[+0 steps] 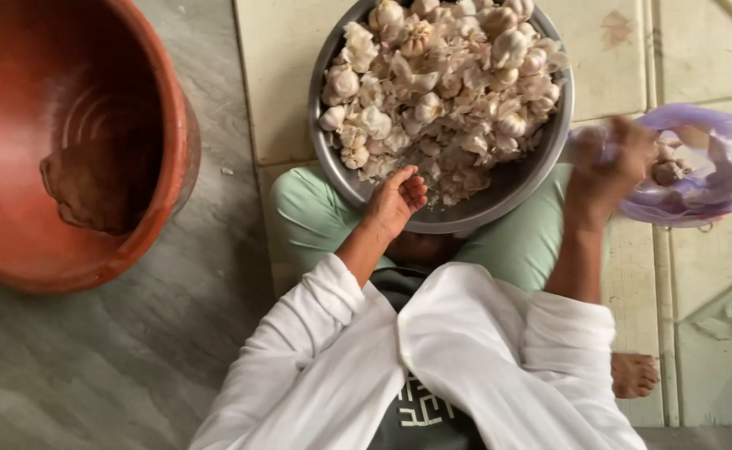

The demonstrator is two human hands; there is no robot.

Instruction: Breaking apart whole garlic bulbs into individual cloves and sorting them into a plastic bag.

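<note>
A steel bowl [331, 158] heaped with garlic bulbs [441, 92] and loose skins rests on my lap. My left hand [395, 200] lies on the bowl's near rim, fingers curled loosely, touching the garlic pile's edge with nothing clearly in it. My right hand [608, 167] is blurred with motion at the mouth of a purple plastic bag [716, 187] to the right of the bowl; a few garlic pieces show inside the bag. Whether the right hand holds garlic or the bag's edge cannot be made out.
A large terracotta pot [66, 142] stands on the grey floor at the left. Pale floor tiles [699, 50] lie under the bowl and bag. My bare foot [633, 375] shows at the lower right, and my green-trousered knees flank the bowl.
</note>
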